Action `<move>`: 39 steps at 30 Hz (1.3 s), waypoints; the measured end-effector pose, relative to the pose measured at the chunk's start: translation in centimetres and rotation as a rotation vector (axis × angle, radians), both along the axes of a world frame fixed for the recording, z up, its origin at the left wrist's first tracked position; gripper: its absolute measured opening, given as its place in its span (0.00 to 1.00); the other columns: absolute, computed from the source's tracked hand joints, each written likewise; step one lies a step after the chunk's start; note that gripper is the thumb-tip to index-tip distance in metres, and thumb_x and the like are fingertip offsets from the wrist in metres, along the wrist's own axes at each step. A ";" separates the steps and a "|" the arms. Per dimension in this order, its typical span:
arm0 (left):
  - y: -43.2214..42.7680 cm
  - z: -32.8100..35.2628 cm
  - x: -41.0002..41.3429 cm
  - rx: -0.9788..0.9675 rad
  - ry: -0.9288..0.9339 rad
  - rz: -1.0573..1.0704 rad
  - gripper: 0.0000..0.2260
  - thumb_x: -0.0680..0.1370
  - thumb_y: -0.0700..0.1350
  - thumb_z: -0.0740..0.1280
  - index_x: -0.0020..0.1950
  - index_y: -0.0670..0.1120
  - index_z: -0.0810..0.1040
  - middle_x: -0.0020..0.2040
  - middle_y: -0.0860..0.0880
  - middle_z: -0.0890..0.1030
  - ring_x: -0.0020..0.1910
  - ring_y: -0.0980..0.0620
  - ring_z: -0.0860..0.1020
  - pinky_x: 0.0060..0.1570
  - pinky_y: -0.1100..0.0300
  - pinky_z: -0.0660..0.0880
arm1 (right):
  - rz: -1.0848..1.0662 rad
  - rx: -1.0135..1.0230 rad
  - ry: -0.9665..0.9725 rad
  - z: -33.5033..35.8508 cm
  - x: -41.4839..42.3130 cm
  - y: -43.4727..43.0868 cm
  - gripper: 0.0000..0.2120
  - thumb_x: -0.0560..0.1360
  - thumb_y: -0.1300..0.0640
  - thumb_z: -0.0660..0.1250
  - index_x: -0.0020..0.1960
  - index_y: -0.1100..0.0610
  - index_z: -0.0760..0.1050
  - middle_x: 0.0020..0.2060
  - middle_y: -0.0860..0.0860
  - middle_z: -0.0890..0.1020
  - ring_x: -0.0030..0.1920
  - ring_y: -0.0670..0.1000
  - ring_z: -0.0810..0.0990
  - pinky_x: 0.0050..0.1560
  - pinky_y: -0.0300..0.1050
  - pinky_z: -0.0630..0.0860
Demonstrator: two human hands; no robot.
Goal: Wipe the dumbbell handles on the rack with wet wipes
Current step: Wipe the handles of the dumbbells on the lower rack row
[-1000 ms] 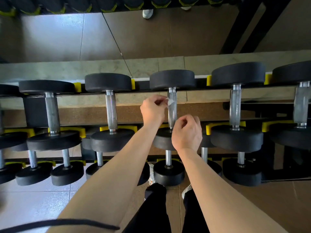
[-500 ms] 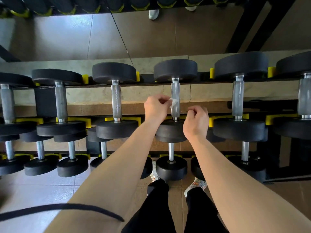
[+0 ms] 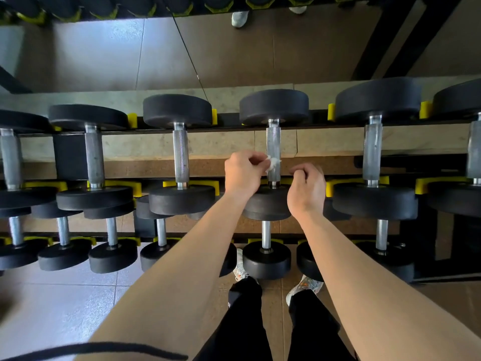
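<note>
While left hand (image 3: 244, 173) pinches wipe (image 3: 272, 164), right hand (image 3: 307, 191) curled — beside handle (image 3: 273, 142).

You have a white wipe (image 3: 272, 163) against a silver handle (image 3: 273, 142) with fine cross-hatching, between matt black weights (image 3: 273, 106). The cradles (image 3: 331, 112) are yellow. Your trousers (image 3: 244, 321) at 6 o'clock are black, and the floor tiles (image 3: 52, 303) at 8 o'clock are pale grey.

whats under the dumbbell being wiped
A smaller dumbbell on the lower tier: chrome handle and near head show; far head hidden under the near head of the wiped dumbbell.
</note>
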State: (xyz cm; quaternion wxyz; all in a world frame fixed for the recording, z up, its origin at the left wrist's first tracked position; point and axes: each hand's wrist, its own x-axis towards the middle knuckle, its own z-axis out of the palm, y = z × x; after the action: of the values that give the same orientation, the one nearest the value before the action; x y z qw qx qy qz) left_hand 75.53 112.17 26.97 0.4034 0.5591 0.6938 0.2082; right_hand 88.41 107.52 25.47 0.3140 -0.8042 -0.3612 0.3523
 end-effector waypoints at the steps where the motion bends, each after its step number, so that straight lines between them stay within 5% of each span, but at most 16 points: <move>1: -0.2 0.0 -0.4 -0.034 0.026 -0.061 0.07 0.78 0.46 0.73 0.55 0.47 0.84 0.49 0.54 0.83 0.47 0.59 0.79 0.48 0.68 0.72 | -0.003 -0.001 0.002 0.1 0.0 0.0 0.11 0.81 0.59 0.57 0.51 0.56 0.78 0.52 0.51 0.77 0.44 0.41 0.73 0.41 0.30 0.65; 6: -0.5 -0.2 -1.0 -0.046 0.126 -0.214 0.06 0.78 0.45 0.73 0.54 0.47 0.84 0.49 0.52 0.83 0.48 0.57 0.79 0.51 0.63 0.75 | -0.011 -0.006 -0.002 0.2 -0.1 -0.1 0.11 0.82 0.59 0.57 0.50 0.56 0.78 0.52 0.51 0.77 0.44 0.41 0.73 0.41 0.29 0.65; 14: 4.6 0.8 2.5 0.204 -0.018 0.192 0.07 0.78 0.43 0.72 0.55 0.48 0.85 0.51 0.54 0.83 0.49 0.61 0.78 0.46 0.76 0.67 | 0.021 0.017 0.014 0.0 0.1 -0.1 0.10 0.81 0.58 0.58 0.48 0.56 0.77 0.51 0.51 0.76 0.44 0.42 0.74 0.42 0.30 0.66; 23: 0.5 -0.4 -0.2 0.287 0.114 -0.264 0.06 0.78 0.44 0.73 0.53 0.45 0.84 0.49 0.51 0.83 0.46 0.60 0.78 0.48 0.78 0.70 | 0.026 0.028 0.031 -0.1 0.1 -0.2 0.08 0.80 0.57 0.58 0.47 0.55 0.76 0.51 0.51 0.76 0.45 0.45 0.75 0.43 0.35 0.69; 30: 3.4 -0.1 2.5 0.300 0.094 0.080 0.05 0.79 0.44 0.72 0.54 0.48 0.85 0.51 0.53 0.83 0.48 0.61 0.76 0.45 0.77 0.67 | 0.047 0.034 0.051 0.1 0.3 -0.2 0.09 0.80 0.59 0.59 0.46 0.56 0.77 0.50 0.51 0.77 0.46 0.44 0.75 0.46 0.33 0.69; 34: 2.0 -0.4 1.0 0.345 0.150 -0.168 0.06 0.78 0.42 0.72 0.54 0.45 0.85 0.51 0.51 0.83 0.48 0.58 0.78 0.48 0.74 0.70 | 0.049 0.046 0.056 0.2 0.2 -0.2 0.09 0.80 0.59 0.58 0.45 0.55 0.76 0.49 0.51 0.77 0.50 0.48 0.76 0.56 0.44 0.73; 39: 0.1 0.1 -0.7 0.191 0.209 -0.472 0.05 0.78 0.42 0.72 0.53 0.47 0.85 0.49 0.51 0.84 0.48 0.56 0.81 0.54 0.60 0.79 | 0.078 0.046 0.030 0.3 0.3 -0.1 0.09 0.80 0.59 0.58 0.46 0.55 0.76 0.50 0.51 0.76 0.45 0.43 0.74 0.45 0.33 0.69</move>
State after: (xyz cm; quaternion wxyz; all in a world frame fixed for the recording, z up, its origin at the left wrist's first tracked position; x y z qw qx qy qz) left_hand 74.80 112.28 27.07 0.3124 0.7593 0.5593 0.1142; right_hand 88.71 107.43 25.78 0.3240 -0.7768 -0.3955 0.3676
